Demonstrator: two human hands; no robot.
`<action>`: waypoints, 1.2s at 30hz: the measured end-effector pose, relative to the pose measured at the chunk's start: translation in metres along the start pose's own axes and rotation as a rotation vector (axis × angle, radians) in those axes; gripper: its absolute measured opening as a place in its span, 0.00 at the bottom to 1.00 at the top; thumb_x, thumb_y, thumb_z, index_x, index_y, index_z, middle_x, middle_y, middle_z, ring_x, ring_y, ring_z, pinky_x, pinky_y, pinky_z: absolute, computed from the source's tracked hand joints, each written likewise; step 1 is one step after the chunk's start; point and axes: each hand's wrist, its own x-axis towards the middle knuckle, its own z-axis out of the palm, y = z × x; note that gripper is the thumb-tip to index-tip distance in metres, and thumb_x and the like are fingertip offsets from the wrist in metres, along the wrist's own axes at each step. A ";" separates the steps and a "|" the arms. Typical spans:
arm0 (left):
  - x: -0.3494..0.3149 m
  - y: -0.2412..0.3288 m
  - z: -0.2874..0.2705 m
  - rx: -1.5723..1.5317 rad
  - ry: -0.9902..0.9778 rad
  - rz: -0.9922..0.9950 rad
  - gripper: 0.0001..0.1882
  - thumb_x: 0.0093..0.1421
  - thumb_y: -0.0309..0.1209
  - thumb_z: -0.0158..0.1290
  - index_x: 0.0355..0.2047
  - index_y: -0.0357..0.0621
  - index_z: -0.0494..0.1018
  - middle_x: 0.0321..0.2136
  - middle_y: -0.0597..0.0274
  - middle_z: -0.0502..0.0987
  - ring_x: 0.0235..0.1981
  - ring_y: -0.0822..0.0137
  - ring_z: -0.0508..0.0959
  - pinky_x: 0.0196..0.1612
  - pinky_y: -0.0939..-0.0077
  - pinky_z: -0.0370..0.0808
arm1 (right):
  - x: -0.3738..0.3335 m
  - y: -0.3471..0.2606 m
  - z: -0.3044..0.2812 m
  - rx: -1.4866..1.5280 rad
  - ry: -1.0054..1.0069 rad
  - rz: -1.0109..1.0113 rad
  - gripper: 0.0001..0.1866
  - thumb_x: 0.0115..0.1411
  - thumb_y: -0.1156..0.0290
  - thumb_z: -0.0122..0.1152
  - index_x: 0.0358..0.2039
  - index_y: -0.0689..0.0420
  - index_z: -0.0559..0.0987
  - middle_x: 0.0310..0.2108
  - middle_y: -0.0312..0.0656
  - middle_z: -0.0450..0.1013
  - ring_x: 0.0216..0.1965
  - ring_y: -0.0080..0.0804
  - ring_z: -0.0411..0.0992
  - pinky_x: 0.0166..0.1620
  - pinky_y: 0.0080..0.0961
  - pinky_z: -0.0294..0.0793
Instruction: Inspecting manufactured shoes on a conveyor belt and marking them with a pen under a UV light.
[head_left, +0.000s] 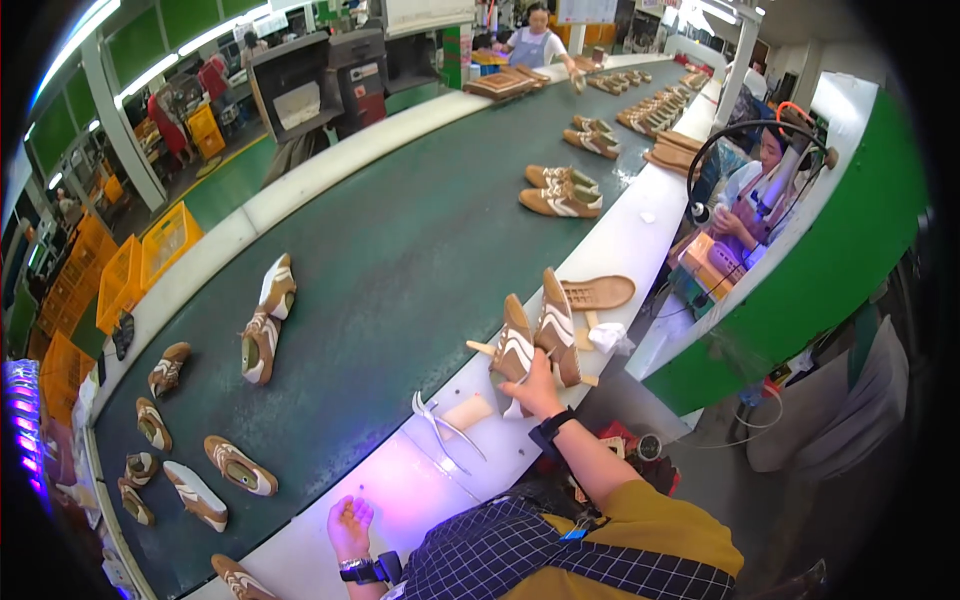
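Observation:
Two brown-and-white sneakers stand together on the white ledge to the right of the conveyor belt. My right hand (535, 388) is closed around the heel end of the left sneaker (514, 345), thumb on its near side. Against my fingers leans the other sneaker (556, 318); whether they grip it too is hidden. Over the ledge's near part, my left hand (350, 522) is palm up with loosely curled fingers and nothing in it. Between my hands lie metal pincers (440, 428) and a tan pad (467, 411). A brown sole (600, 292) and crumpled white paper (609, 338) rest beyond the sneakers.
On the green belt (390, 240) are several loose sneakers at the left and a pair (562, 192) farther up. A green-sided workstation (790, 270) with a seated person stands at the right. Another person (540, 45) works at the far end. Yellow crates (170, 243) line the left.

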 end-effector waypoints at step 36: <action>-0.150 0.105 -0.203 1.157 1.506 0.694 0.27 0.44 0.39 0.56 0.43 0.34 0.68 0.43 0.43 0.69 0.47 0.46 0.66 0.52 0.57 0.62 | -0.094 -0.085 0.123 0.145 -0.786 -0.451 0.39 0.33 0.72 0.66 0.51 0.62 0.64 0.42 0.47 0.68 0.46 0.41 0.68 0.50 0.35 0.66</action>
